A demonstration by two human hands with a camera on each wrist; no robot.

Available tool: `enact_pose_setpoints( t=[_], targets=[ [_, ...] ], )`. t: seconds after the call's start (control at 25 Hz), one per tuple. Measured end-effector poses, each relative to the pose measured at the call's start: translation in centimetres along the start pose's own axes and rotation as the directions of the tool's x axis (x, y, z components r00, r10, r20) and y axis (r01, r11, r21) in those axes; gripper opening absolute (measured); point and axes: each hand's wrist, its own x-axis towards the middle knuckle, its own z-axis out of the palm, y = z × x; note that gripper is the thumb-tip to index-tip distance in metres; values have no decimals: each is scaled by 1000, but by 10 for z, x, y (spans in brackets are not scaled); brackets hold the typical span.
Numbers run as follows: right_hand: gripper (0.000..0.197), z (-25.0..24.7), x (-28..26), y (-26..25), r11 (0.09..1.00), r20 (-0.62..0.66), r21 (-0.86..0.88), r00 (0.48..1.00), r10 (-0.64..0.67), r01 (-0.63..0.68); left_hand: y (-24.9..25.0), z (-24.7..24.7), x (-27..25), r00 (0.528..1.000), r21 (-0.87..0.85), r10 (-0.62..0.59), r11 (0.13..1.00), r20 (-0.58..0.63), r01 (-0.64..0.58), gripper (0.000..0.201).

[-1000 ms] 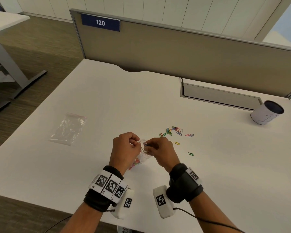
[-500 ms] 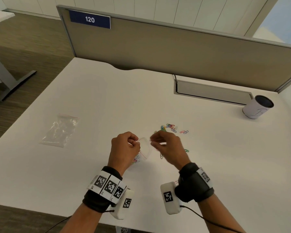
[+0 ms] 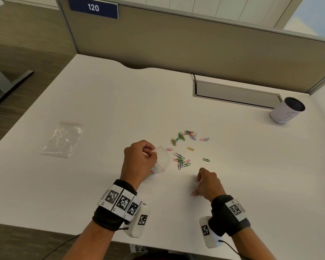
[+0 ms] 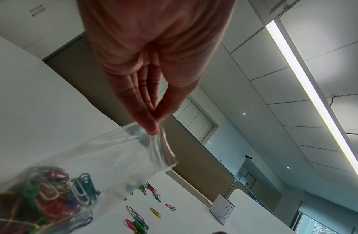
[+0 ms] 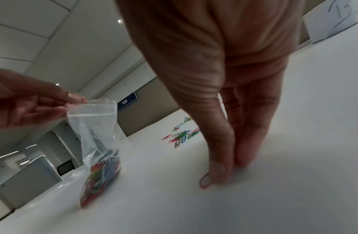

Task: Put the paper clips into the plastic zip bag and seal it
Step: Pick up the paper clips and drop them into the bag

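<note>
My left hand [image 3: 153,152] pinches one rim of the clear zip bag [image 3: 162,160], whose mouth gapes to the right. The bag hangs with its bottom on the table [image 3: 101,109], and several coloured paper clips [image 4: 43,197] fill that bottom. The pinch [image 4: 156,125] shows between thumb and forefinger at the red-lined seal. Loose clips [image 3: 181,160] lie just right of the bag, with more [image 3: 184,136] further back. My right hand [image 3: 199,182] is nearer the front edge, apart from the bag. Its straight fingertips [image 5: 242,161] touch the bare table and hold nothing I can see.
A second empty zip bag [image 3: 63,139] lies flat at the left. A white cup [image 3: 287,110] stands at the back right beside a grey cable tray [image 3: 236,94]. A tan partition [image 3: 176,44] closes the far edge.
My right hand has left the bag's mouth and come down toward the front right onto the table. A small heap of clips now shows where it was. The left hand keeps its pinch.
</note>
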Motion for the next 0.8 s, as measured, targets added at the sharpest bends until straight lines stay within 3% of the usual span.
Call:
enact_pose_setpoints(
  t=[0.28,0.4,0.56,0.64,0.8],
  targets=[
    [23,-14,38,-46,957,-232,203,960,-157,206,-2,2,-4,1000,7,-5,1000,-10,5,6],
    [10,-15,46,-44,938,-315,184,922,-226,293,-1,0,-5,1000,6,-9,1000,-21,9,7],
    [55,-5,50,-42,894,-54,-162,900,-432,419,0,3,-2,1000,7,-13,1000,-26,13,6],
    [45,3,54,-42,856,-63,-239,872,-485,459,2,5,-3,1000,12,-10,1000,-20,10,5],
    [13,5,57,-40,833,-159,-218,823,-544,509,3,8,-1,1000,6,-24,1000,-17,24,5]
  ],
)
